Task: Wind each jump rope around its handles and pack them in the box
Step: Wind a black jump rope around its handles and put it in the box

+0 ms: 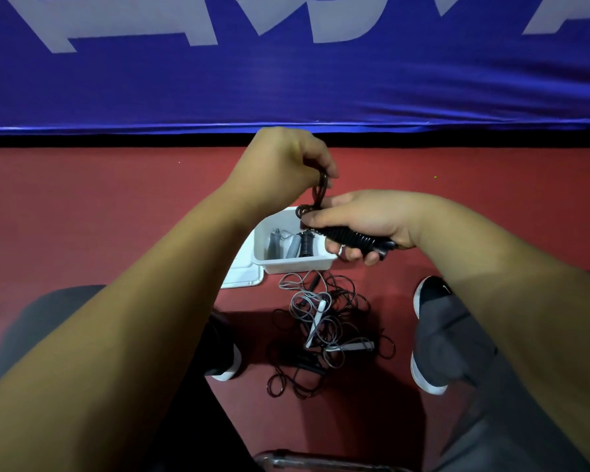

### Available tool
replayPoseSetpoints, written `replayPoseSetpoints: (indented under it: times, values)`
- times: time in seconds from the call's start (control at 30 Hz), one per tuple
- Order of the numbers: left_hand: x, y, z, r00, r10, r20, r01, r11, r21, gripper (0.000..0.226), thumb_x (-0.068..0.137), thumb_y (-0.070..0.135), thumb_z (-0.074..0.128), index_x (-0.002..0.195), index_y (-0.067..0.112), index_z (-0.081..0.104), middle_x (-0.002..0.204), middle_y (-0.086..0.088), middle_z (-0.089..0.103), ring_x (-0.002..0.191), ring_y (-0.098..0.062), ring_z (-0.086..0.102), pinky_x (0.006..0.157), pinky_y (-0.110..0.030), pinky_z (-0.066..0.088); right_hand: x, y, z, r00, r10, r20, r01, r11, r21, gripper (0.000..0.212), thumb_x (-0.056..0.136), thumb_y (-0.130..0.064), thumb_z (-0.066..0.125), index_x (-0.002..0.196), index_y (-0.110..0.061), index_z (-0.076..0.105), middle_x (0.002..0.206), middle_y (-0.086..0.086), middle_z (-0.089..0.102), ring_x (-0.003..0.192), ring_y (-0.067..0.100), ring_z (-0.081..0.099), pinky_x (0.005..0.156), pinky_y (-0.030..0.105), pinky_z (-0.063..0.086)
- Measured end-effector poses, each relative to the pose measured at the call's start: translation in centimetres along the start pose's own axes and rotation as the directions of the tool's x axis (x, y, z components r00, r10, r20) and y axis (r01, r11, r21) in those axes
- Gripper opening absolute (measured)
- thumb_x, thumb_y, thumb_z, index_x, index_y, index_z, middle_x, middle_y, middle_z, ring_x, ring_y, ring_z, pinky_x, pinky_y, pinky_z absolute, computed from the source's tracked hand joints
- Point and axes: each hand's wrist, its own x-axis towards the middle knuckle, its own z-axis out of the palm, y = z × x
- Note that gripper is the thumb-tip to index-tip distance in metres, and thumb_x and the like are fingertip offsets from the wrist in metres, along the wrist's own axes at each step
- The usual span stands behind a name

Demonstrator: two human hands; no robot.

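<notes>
My right hand [361,219] grips a black jump rope's handles [351,237], with black cord wound in tight coils around them. My left hand [286,161] pinches the loose end loop of that black cord [319,192] just above the handles. Below the hands a white box [286,264] stands on the red floor and holds two grey wound ropes [281,245] and one black wound rope [306,243]. Nearer to me a tangle of loose ropes [324,332], grey and black, lies on the floor with a white handle in it.
A white lid [244,275] lies flat left of the box. My two black shoes [430,294] [227,362] flank the tangled pile. A blue banner [286,80] with pale letters hangs across the back. A chair's metal edge [304,459] shows at the bottom.
</notes>
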Motion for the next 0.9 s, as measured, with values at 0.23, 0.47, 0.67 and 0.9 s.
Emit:
replayPoseSetpoints:
  times: [0.23,0.47,0.67,0.9]
  values:
    - [0.2,-0.9,0.0,0.982,0.106,0.158,-0.150,0.941,0.304,0.035,0.085,-0.001,0.072,0.107,0.026,0.082,0.101,0.005,0.075,0.093,-0.014,0.070,0.085,-0.030,0.055,2.2,1.3,-1.1,0.942,-0.007,-0.336,0.017,1.000,0.025,0.018,0.105,-0.047,0.060,0.112,-0.031,0.062,0.082,0.003,0.059,0.050,0.015,0.048,0.047,0.022,0.039]
    - [-0.2,-2.2,0.9,0.963,-0.224,0.146,0.165,0.927,0.337,0.018,0.083,0.013,0.077,0.095,0.026,0.074,0.082,0.011,0.066,0.088,-0.021,0.066,0.074,-0.032,0.054,3.3,1.2,-1.0,0.915,-0.041,-0.401,0.083,0.992,0.090,0.009,0.098,-0.024,0.060,0.107,-0.023,0.059,0.093,0.007,0.059,0.050,0.013,0.050,0.048,0.025,0.039]
    - [-1.0,-2.0,1.1,0.934,-0.259,0.245,0.200,0.950,0.240,0.015,0.099,0.027,0.065,0.103,0.019,0.077,0.084,-0.002,0.071,0.078,-0.024,0.068,0.071,-0.037,0.056,2.6,0.5,-0.8,0.923,-0.020,-0.385,0.118,0.965,0.233,0.012,0.088,-0.024,0.058,0.100,-0.023,0.054,0.082,0.004,0.057,0.053,0.016,0.049,0.051,0.024,0.036]
    - [-1.6,-0.7,1.1,0.953,-0.198,0.230,0.199,0.980,0.020,0.007,0.101,0.019,0.062,0.098,0.014,0.059,0.084,0.003,0.074,0.066,-0.008,0.073,0.062,-0.038,0.061,2.0,-0.2,-0.9,0.921,-0.025,-0.389,0.172,0.922,0.348,0.053,0.090,-0.083,0.055,0.106,-0.033,0.060,0.072,-0.002,0.056,0.050,0.014,0.046,0.052,0.023,0.032]
